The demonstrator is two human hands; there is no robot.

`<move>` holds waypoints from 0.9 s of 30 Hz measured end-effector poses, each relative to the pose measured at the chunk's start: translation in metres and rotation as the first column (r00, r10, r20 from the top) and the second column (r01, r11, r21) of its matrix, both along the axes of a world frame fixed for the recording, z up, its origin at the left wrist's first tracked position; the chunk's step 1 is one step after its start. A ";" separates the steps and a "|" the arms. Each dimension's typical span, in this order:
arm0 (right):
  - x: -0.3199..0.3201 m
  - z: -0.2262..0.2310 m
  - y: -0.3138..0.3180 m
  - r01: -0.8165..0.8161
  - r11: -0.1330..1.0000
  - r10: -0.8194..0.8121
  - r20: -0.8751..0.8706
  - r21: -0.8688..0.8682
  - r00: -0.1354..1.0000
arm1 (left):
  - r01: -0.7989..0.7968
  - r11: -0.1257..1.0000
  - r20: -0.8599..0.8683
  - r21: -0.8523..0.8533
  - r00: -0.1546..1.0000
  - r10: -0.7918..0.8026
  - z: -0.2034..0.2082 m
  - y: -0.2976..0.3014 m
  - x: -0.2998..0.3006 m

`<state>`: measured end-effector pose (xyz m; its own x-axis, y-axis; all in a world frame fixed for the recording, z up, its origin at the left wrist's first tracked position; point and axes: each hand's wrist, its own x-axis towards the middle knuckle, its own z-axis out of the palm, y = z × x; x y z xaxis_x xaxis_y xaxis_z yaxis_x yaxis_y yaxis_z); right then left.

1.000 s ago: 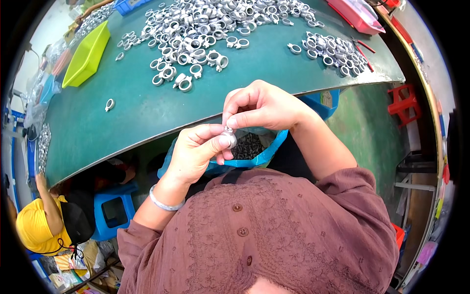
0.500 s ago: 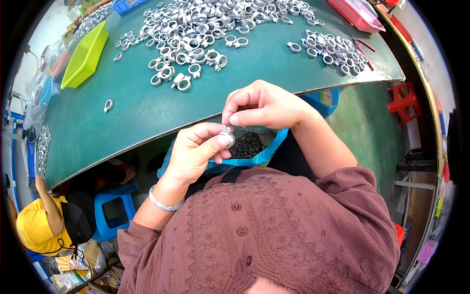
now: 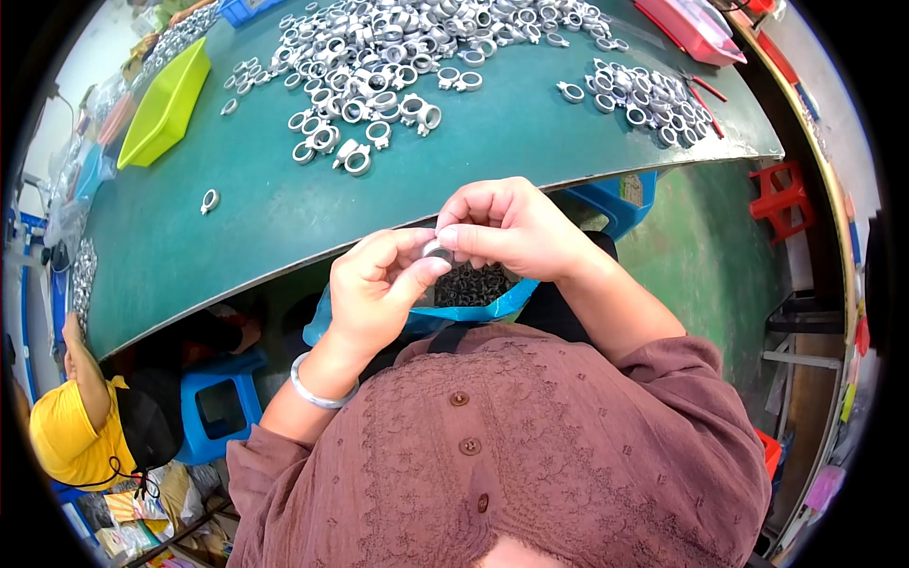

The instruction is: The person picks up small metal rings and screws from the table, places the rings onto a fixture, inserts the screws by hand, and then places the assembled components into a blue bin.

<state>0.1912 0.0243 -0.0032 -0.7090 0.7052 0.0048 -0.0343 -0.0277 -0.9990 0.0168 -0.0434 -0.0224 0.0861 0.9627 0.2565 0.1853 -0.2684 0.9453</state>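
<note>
Between the thumb and fingers of my left hand [image 3: 371,289] is a small silver metal ring clamp [image 3: 436,250], held just off the table's front edge. The thumb and forefinger of my right hand [image 3: 507,230] pinch together at the ring's upper right side and partly cover it. Whether a smaller part sits between those fingertips is hidden. Below both hands, a blue bag [image 3: 511,301] gapes, with many small dark pieces [image 3: 471,286] inside, too small to name.
On the green table [image 3: 256,180] lie a big heap of ring clamps [image 3: 398,52], a smaller heap [image 3: 653,102], red-handled pliers [image 3: 707,95], a lime tray [image 3: 166,104] and a pink bin [image 3: 689,33]. A co-worker in yellow [image 3: 76,431] sits at left by a blue stool [image 3: 220,402].
My right hand has come down slightly, bringing its fingertips onto the ring clamp. The clamp has turned in my left fingers, so its round opening now faces more upward.
</note>
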 end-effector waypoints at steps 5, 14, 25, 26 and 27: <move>-0.001 0.000 -0.001 0.081 0.965 -0.085 -0.008 -0.248 0.996 | 0.141 0.945 0.428 -0.296 0.904 -0.001 -0.001 0.002 -0.004; -0.002 -0.003 0.001 0.069 0.943 -0.089 -0.048 -0.325 0.995 | 0.349 0.834 0.639 -0.428 0.769 0.005 0.000 0.000 -0.006; -0.001 0.001 0.000 0.104 0.953 -0.110 -0.006 -0.285 0.994 | 0.438 0.809 0.746 -0.393 0.666 0.002 -0.003 0.002 -0.008; 0.000 0.000 0.000 0.095 0.967 -0.104 -0.028 -0.237 0.994 | 0.426 0.813 0.753 -0.397 0.657 0.024 -0.004 0.002 -0.008; 0.001 -0.001 0.000 0.086 0.978 -0.097 -0.049 -0.189 0.994 | 0.414 0.817 0.760 -0.402 0.648 0.046 -0.004 0.002 -0.008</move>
<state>0.1918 0.0247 -0.0041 -0.6436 0.7596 -0.0936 -0.1032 -0.2073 -0.9728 0.0084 -0.0415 -0.0261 0.2904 0.9377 -0.1907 -0.5956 0.3331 0.7310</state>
